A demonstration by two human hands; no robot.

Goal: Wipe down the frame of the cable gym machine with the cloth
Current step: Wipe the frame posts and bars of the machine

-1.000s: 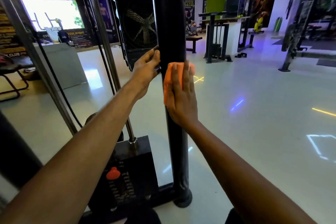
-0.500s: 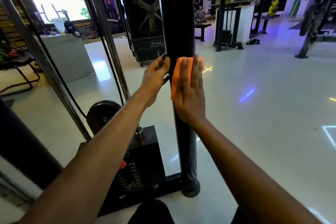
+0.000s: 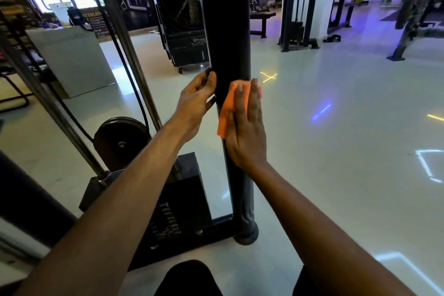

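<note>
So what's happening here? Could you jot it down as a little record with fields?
place: gym with a pale shiny floor
being cleaned: black upright post of the cable machine
tool: orange cloth
right hand: flat, fingers straight, pressing the cloth on the post
left hand: fingers touching the post's left side, no cloth
beside the post: weight stack, pulley wheel

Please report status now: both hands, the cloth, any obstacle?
Right hand flat, pressing orange cloth on black post. Left hand touches post's left side. Nothing in the way.
</note>
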